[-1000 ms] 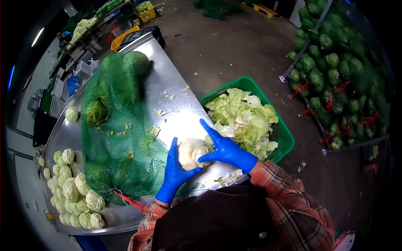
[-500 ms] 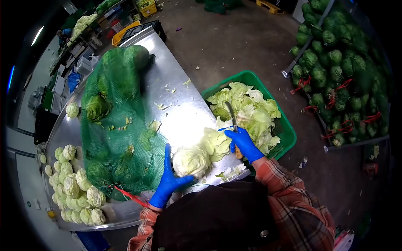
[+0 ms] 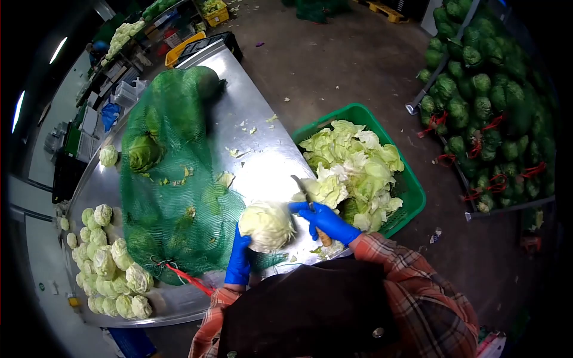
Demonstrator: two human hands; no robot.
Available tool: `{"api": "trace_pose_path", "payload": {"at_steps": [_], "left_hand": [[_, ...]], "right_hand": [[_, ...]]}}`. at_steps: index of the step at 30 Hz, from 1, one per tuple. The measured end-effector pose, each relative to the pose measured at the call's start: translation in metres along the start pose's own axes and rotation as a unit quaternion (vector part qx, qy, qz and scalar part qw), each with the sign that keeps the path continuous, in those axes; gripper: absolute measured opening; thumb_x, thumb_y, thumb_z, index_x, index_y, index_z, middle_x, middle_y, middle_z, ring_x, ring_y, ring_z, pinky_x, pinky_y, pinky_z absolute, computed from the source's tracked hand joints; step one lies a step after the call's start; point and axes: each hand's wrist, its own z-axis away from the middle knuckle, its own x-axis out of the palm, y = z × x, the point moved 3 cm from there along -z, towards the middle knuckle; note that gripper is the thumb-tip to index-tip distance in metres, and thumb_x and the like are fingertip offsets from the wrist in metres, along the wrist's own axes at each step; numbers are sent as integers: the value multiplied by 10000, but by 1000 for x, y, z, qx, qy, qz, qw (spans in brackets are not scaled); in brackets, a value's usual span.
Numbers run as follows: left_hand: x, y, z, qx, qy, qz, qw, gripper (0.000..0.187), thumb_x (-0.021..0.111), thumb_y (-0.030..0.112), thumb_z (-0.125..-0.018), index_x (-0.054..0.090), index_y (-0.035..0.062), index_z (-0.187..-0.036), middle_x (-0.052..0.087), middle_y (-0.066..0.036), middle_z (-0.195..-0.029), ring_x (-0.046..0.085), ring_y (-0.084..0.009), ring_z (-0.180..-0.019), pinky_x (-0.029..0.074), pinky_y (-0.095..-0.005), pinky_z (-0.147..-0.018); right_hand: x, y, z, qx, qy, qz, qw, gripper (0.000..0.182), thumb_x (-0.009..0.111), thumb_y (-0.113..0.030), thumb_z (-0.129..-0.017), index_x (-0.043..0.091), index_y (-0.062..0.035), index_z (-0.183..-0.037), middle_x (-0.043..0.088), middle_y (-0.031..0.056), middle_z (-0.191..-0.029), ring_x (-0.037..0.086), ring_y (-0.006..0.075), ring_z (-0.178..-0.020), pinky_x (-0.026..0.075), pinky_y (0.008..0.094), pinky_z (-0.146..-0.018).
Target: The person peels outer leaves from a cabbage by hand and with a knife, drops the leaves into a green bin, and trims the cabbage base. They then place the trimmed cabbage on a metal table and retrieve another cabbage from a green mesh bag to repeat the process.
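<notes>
A pale, trimmed cabbage [image 3: 267, 227] sits at the near edge of the metal table [image 3: 253, 98]. My left hand [image 3: 239, 259], in a blue glove, is closed against its left side, some fingers hidden behind the head. On the other side my gloved right hand [image 3: 329, 223] grips a knife [image 3: 323, 237] by its wooden handle, the curved blade pointing up and away. The fingertips of that hand reach to the cabbage's right side. Just beyond the knife, loose leaves [image 3: 358, 167] fill a green crate [image 3: 415, 197].
A green mesh bag [image 3: 173, 209] with cabbages lies left of my hands, tied with a red cord [image 3: 188, 277]. Several trimmed cabbages [image 3: 104, 262] are grouped at the table's left end. Netted cabbages [image 3: 477, 101] fill a metal-framed bin at right.
Leaves beside the cabbage have gone over to the crate. My right hand has come back left to the cabbage with the knife, and my left hand has closed on the cabbage's side.
</notes>
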Motion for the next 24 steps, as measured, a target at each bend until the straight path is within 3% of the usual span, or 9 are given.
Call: {"api": "trace_pose_path", "payload": {"at_steps": [3,5,8,11,13,17,21,23,24], "left_hand": [[0,10,9,-51,44,137,988,797,495,556,-870,290,34,-1438,373,-181,-1438,410,-337,-1293,349,-502,-1070],[5,21,14,-39,60,156,985,803,484,567,-871,290,32,-1438,371,-183,-1440,412,-338,-1292,351,-517,-1064],[14,51,6,17,-46,-37,998,889,646,521,-778,295,47,-1443,416,-162,-1402,436,-300,-1272,358,-444,-1067],[67,93,-5,70,-114,-259,957,1028,841,301,-640,269,26,-1448,392,-155,-1418,406,-271,-1295,335,-390,-1081],[77,81,-11,212,-67,-416,882,1107,876,262,-599,225,25,-1463,321,-156,-1462,345,-267,-1334,311,-393,-1092],[68,34,-24,155,-102,-300,936,1286,915,303,-536,94,46,-1492,229,-166,-1500,301,-285,-1354,281,-393,-1102],[88,48,-18,211,-143,-432,865,1367,931,317,-503,29,13,-1484,249,-195,-1466,308,-303,-1344,295,-394,-1093],[97,48,-22,206,-117,-459,856,1339,921,334,-524,45,-39,-1465,303,-232,-1432,344,-312,-1326,312,-398,-1082],[98,48,-25,200,-106,-460,859,1332,917,341,-531,48,-51,-1461,318,-241,-1422,354,-313,-1321,314,-399,-1080]], "right_hand": [[-32,-8,-6,-45,73,-38,996,382,540,-183,-926,522,-41,-1280,629,85,-1138,555,125,-486,468,244,-439],[-66,-9,-7,-32,241,-75,967,336,543,-274,-956,582,-68,-1218,617,66,-1104,503,100,-444,442,250,-416],[-65,-23,1,-63,172,-25,983,298,591,-215,-930,557,-45,-1172,638,31,-933,502,76,-464,406,218,-376],[0,-58,23,-66,-1,27,997,557,629,-169,-900,403,-95,-1404,466,81,-1398,491,41,-481,429,201,-408],[23,-62,27,-41,-28,73,996,669,630,-213,-902,285,-195,-1476,456,95,-1404,469,48,-481,437,209,-417],[24,-46,23,-42,9,81,996,645,612,-218,-912,296,-205,-1474,569,112,-1224,460,55,-478,431,210,-418],[14,-45,26,-48,50,60,996,534,535,-281,-957,346,-223,-1453,636,66,-1055,450,42,-454,403,193,-390],[5,-50,24,2,25,88,996,553,525,-311,-959,328,-188,-1460,605,115,-1187,585,133,-571,502,264,-517],[2,-48,21,-103,45,168,979,572,518,-322,-961,300,-175,-1468,572,136,-1236,611,179,-658,512,296,-593]]}}
